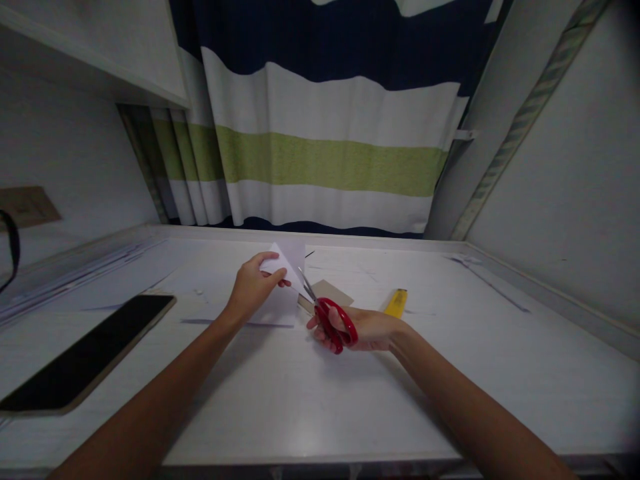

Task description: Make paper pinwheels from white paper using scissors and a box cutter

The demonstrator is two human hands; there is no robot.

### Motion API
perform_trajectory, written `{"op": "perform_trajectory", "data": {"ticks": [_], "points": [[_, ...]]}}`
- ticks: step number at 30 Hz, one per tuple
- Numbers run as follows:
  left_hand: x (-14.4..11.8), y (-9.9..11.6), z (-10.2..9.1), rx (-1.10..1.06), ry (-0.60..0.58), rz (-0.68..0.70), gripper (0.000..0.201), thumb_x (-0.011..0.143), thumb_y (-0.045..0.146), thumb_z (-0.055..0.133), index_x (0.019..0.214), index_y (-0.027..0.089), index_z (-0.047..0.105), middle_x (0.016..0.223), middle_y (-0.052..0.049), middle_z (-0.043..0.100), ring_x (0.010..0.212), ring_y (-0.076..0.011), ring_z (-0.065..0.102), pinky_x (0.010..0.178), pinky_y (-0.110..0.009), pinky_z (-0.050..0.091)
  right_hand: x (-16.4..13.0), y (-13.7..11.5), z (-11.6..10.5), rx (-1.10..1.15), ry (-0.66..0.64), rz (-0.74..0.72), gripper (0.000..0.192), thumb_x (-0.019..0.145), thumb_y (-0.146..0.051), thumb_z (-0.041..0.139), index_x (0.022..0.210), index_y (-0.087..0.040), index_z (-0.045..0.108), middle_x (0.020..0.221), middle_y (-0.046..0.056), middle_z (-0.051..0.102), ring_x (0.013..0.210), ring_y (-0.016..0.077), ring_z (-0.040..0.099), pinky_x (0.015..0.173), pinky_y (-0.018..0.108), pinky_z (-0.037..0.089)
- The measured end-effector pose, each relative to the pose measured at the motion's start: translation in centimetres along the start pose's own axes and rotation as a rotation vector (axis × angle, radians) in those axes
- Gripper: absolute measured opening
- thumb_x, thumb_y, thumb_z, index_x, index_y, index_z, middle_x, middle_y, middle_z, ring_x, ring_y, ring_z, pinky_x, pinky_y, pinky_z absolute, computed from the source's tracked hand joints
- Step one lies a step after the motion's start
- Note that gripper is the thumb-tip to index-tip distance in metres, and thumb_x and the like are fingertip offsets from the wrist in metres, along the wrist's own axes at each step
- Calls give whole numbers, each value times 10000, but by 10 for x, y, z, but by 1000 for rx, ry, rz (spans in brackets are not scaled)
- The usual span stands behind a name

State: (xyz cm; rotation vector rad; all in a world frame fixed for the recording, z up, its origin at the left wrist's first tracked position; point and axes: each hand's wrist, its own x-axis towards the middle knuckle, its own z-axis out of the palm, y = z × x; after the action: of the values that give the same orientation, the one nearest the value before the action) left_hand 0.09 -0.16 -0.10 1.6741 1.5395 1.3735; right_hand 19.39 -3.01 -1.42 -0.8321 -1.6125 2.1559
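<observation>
Left of the red-handled metal scissors (327,313), left hand (253,288) pinches folded white paper (286,267); right hand (367,329) grips handles, blades angled up-left into the sheet.

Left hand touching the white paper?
Touching. The head view shows the left hand pinching the white paper between thumb and fingers, with no gap.

Dim, bluish light is washing the scene; soft glare is showing on the white desk (320,407), edges are bending and corners are darkening
</observation>
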Motion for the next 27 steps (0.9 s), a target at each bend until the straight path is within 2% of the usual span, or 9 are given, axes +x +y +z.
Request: {"op": "perform_trajectory", "data": {"ticks": [5,14,20,27], "points": [[-3,-2,5,4,-8,1,423,652,286,561,1033,114,495,535,-19,617,584,-178,629,606,-250,464,2,2,0,31,13,-5,628,571,-596,548,923,-92,422,717,6,440,577,63,413,536,230,296],[-5,-1,6,-61,69,-30,429,643,300,576,1024,118,497,555,-28,629,598,-182,630,618,-257,467,1,1,-1,25,8,20,628,559,-586,563,927,-89,448,748,17,449,601,65,416,539,226,306],[-5,-4,8,-82,26,-11,436,654,314,570,1038,125,486,560,-25,632,615,-187,634,650,-276,467,0,0,-1,49,12,14,612,620,-544,556,992,-72,441,770,31,446,645,84,423,535,231,301],[-9,-1,9,-85,-5,-16,435,659,310,569,1042,125,476,554,-24,631,625,-196,634,659,-286,464,1,0,-2,79,12,14,561,636,-529,554,965,-87,450,782,37,461,673,95,438,544,227,309]]}}
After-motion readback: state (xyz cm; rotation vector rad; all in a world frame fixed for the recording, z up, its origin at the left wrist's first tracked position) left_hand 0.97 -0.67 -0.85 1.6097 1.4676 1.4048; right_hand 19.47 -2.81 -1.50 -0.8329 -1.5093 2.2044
